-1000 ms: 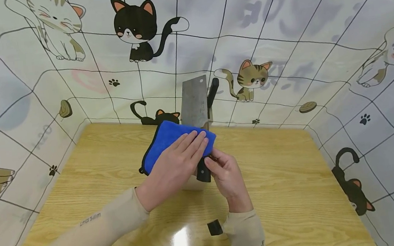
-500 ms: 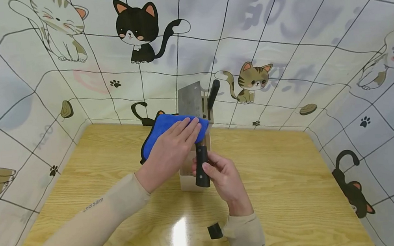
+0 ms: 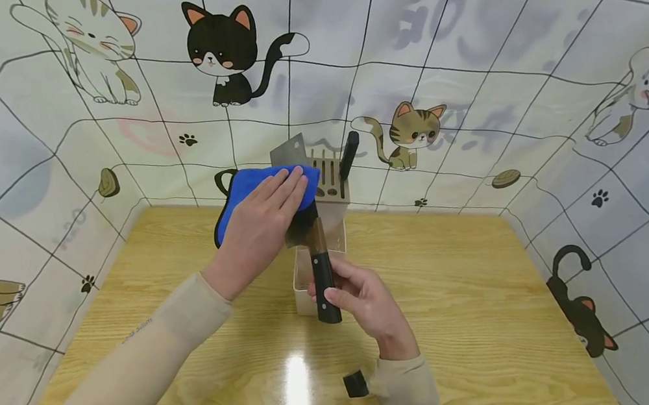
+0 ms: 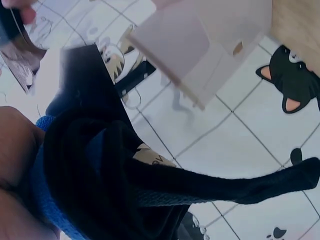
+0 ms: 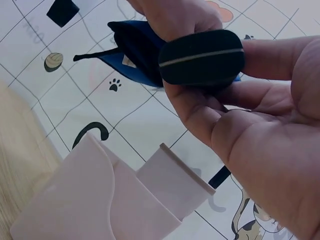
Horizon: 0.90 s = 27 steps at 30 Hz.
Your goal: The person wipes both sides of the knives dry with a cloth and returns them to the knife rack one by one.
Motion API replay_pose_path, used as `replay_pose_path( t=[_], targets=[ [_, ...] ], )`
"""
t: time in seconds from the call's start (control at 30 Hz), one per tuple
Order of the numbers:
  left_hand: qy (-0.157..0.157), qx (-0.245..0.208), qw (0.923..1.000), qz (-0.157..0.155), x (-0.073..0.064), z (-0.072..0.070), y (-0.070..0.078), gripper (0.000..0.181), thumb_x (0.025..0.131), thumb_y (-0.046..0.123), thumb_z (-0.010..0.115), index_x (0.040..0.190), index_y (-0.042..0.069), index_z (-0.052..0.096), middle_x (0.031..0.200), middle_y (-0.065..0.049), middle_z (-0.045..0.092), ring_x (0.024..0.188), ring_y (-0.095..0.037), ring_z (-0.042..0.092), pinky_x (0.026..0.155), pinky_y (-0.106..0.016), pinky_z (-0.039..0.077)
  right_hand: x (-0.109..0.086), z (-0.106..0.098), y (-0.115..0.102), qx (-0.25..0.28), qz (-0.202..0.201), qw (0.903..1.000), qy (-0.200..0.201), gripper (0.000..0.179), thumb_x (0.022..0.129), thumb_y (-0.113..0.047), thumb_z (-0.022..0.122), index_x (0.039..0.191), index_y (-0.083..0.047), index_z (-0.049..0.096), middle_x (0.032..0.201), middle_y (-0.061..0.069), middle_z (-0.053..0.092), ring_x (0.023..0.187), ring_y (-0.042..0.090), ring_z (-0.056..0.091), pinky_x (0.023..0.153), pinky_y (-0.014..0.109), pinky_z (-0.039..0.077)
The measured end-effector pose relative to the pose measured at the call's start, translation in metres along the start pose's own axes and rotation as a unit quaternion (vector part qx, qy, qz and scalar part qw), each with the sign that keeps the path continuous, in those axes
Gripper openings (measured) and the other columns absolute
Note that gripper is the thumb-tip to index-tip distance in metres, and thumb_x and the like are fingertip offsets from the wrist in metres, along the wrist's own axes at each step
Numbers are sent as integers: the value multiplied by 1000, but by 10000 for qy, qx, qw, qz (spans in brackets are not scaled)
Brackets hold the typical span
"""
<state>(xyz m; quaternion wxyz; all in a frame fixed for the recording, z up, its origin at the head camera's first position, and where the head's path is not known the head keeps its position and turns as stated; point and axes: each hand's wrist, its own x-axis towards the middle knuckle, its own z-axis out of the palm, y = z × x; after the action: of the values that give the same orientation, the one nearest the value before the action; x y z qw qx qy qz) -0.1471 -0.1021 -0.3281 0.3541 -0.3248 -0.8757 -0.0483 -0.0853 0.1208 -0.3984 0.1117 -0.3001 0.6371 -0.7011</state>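
A cleaver with a broad metal blade and a black handle is held slanting above the table. My right hand grips the handle, thumb on top; its butt end faces the right wrist view. My left hand holds a folded blue cloth with black edging over the blade, its visible fingers extended along the cloth. In the left wrist view, the cloth also hangs below the dark blade. The cloth and fingers hide much of the blade. The left thumb is hidden in the head view.
Beneath and behind the cleaver stands a pale knife holder with a slotted top. Another black-handled utensil sits in its right slot. A small black block is beside the right cuff. Cat-printed cloth walls surround the wooden table.
My left hand and the cloth have moved left and up. The cleaver has tilted and shifted left, its handle coming nearer, exposing the holder's slots. My right hand has moved slightly nearer with the handle.
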Motion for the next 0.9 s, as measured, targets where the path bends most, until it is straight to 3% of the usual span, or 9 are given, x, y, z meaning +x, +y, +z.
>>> replay_pose_path(
  t=[0.2,0.47,0.8,0.9],
  targets=[
    [82,131,9996,-241,6,-9,-15,47,98,-6,62,144,-3,57,148,-18,57,137,-33,56,117,-44,44,-2,1,-2,55,5,9997,-240,47,102,1,59,144,17,47,113,44,61,101,21,74,88,33,63],
    [240,162,9987,-423,11,-14,-30,51,95,-9,63,145,-3,57,147,-18,58,135,-34,57,114,-46,46,0,-1,2,213,-408,9968,-653,45,102,0,59,140,22,46,111,50,55,101,20,73,89,35,63],
    [69,-31,9971,-759,9,-12,-39,52,95,-13,57,146,-3,56,149,-19,56,137,-35,56,115,-46,45,-1,1,5,420,-324,9972,-519,46,103,-1,59,141,21,45,110,49,56,102,20,74,90,37,62],
    [-13,-76,9962,-867,6,-11,-43,53,93,-12,61,145,-3,56,150,-19,56,137,-36,56,114,-46,46,-2,0,5,535,-351,9970,-436,46,103,-1,59,140,22,45,111,46,58,102,21,74,90,37,62]
  ],
)
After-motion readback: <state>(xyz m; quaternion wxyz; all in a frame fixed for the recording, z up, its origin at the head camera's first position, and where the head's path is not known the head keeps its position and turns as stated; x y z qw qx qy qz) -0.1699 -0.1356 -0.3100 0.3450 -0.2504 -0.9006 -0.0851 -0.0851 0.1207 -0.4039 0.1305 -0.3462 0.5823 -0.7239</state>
